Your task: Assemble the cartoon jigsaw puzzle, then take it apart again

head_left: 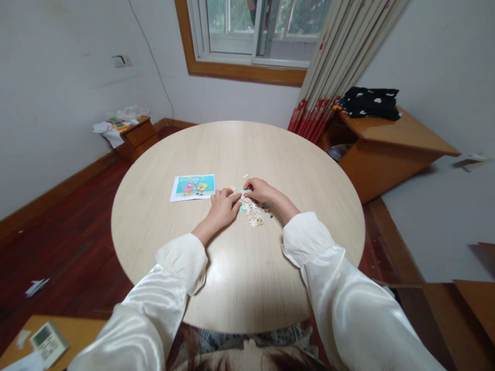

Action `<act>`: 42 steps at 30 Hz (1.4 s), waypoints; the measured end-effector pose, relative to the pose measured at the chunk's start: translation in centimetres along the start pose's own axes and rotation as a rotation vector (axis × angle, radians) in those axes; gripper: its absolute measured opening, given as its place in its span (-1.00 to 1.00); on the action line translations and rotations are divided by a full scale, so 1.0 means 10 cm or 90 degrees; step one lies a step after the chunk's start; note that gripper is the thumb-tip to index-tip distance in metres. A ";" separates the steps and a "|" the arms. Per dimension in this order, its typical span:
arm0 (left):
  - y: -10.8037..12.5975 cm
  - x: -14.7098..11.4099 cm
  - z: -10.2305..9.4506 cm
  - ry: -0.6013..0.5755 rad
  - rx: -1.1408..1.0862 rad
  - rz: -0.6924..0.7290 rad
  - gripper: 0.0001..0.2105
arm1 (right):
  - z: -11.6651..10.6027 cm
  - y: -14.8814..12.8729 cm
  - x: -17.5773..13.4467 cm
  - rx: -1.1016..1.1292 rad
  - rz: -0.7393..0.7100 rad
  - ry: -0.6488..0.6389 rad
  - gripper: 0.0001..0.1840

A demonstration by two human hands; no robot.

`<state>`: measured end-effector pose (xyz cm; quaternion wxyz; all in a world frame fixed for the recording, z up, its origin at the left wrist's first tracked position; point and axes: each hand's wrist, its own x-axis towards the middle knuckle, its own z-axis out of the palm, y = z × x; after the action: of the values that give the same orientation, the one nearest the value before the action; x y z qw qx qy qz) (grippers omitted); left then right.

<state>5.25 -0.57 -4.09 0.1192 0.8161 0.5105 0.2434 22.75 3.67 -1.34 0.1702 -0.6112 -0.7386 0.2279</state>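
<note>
You have both bare hands at a small, loose heap of thin jigsaw pieces [253,207], many with pale faces up and some showing coloured print, near the middle of the round table with a pale wood-grain top [247,283]. Your left hand [222,207] rests at the heap's left side, fingers bent and parted, just beside the white rectangular sheet printed with a blue cartoon scene [193,187]; I cannot tell whether it holds a piece. Your right hand [261,190] curls over the heap's far side, thumb and fingertips drawn together as if pinching, but whatever is between them is too small to make out. One pale piece [246,176] lies apart, beyond your hands.

The step in hand looks like sorting the pieces. Your next move seems to call for light fingertips, turning pale-faced pieces print side up and comparing them with the sheet.
</note>
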 end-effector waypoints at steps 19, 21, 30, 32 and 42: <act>0.06 0.06 -0.10 0.072 -0.226 0.005 -0.83 | -0.01 -0.04 -0.30 0.480 -0.156 0.008 -0.82; 0.09 0.06 -0.12 0.073 -0.288 -0.012 -0.87 | 0.01 -0.06 -0.33 0.503 -0.164 0.009 -0.79; 0.05 0.09 -0.16 0.123 -0.383 -0.125 -0.89 | 0.13 0.03 -0.33 0.518 -0.129 0.063 -0.54; 0.05 0.09 -0.17 0.129 -0.378 -0.132 -0.89 | 0.13 0.06 -0.32 0.474 -0.115 0.097 -0.63; -0.01 0.08 -0.17 0.130 -0.242 -0.141 -0.72 | 0.11 0.02 -0.40 0.049 -0.139 0.074 -0.51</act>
<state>4.61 0.12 -2.43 0.2440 0.6892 0.5514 0.4018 23.10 -0.39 -2.30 0.2602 -0.5324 -0.7801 0.2006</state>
